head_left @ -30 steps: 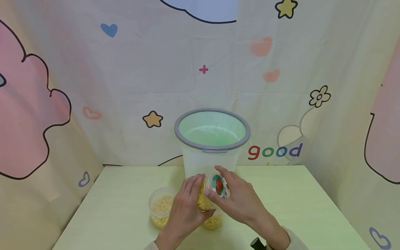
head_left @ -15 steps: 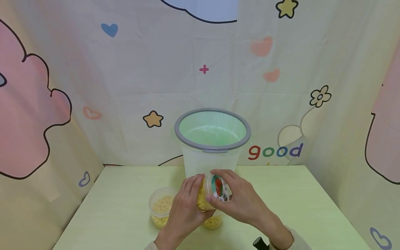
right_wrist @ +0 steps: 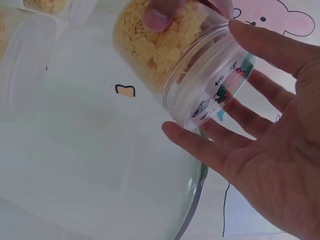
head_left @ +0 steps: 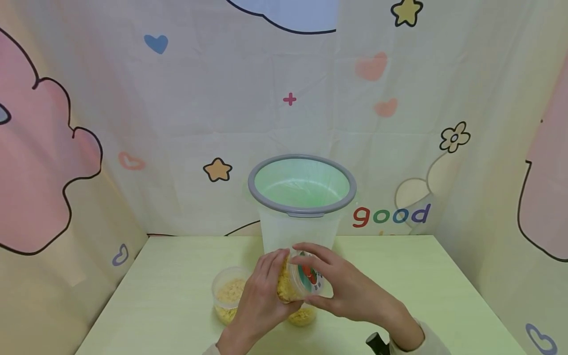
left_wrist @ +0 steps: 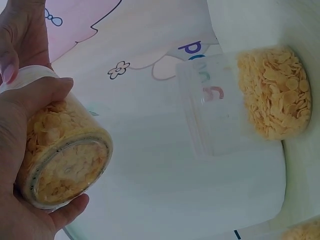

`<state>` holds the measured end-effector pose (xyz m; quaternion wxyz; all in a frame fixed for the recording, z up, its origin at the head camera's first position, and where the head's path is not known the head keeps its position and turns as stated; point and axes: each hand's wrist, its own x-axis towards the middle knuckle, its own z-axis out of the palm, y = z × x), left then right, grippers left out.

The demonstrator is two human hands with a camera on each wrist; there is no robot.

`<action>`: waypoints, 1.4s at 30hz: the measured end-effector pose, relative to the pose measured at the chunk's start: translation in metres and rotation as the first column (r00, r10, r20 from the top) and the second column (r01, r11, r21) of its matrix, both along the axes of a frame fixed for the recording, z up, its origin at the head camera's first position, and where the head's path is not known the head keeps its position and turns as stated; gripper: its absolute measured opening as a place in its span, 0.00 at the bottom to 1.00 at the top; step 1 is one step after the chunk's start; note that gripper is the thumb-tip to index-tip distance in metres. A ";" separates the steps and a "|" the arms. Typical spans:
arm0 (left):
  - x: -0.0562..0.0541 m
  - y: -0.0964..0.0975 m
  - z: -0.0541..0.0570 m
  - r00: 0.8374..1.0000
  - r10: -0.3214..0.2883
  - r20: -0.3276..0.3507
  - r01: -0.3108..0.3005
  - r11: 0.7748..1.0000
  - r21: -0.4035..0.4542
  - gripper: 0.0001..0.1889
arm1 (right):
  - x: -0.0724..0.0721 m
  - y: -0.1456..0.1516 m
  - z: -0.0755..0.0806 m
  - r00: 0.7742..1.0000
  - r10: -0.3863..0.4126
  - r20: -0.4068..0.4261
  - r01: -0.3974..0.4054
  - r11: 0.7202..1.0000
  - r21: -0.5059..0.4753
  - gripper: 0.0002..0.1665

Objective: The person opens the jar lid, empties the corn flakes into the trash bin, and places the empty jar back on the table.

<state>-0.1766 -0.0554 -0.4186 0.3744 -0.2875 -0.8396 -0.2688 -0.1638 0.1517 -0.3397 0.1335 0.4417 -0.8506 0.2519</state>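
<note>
My left hand (head_left: 266, 291) grips a clear plastic jar (left_wrist: 65, 130) of yellow corn flakes, tilted on its side with its base toward the left wrist camera. Its clear lid (right_wrist: 215, 95), printed with a red fruit picture and dark lettering, faces right. Around that lid my right hand (head_left: 341, 286) spreads its thumb and fingers, the fingertips at the rim. A second jar (head_left: 228, 296), part full of flakes, stands on the table to the left of the hands. Below the held jar, another flake jar (head_left: 302, 316) shows partly, its upper part hidden.
Just behind the hands stands a tall pale bucket (head_left: 297, 230) with a grey rim and a greenish inside. The pale table (head_left: 399, 286) ends at a printed cloth backdrop (head_left: 213, 98), which also hangs at both sides. A black object (head_left: 377, 342) sits beside my right wrist.
My right hand has turned on the lid: its thumb has moved from the jar's side down to the lower rim. The lid's picture has tilted. The left hand has barely moved.
</note>
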 end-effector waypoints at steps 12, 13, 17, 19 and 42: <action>0.002 0.000 0.001 1.000 -0.007 0.003 0.007 1.000 0.006 0.51 | 0.001 0.000 -0.001 0.999 -0.021 -0.038 0.021 1.000 -0.013 0.48; 0.002 0.000 0.001 1.000 -0.007 -0.002 0.007 1.000 0.008 0.51 | 0.001 -0.001 -0.001 0.997 -0.065 -0.032 0.064 0.998 -0.029 0.48; 0.001 0.001 0.001 1.000 -0.002 -0.014 0.002 1.000 0.016 0.51 | 0.004 -0.006 0.001 0.965 -0.258 0.047 0.262 0.956 -0.133 0.44; 0.000 0.001 0.001 1.000 -0.002 -0.015 0.002 1.000 0.024 0.51 | 0.005 -0.008 0.001 0.941 -0.324 0.101 0.337 0.926 -0.171 0.42; 0.001 0.003 0.002 1.000 0.009 0.003 -0.009 1.000 0.007 0.51 | 0.004 -0.022 -0.006 0.930 -0.358 0.088 0.368 0.916 -0.162 0.34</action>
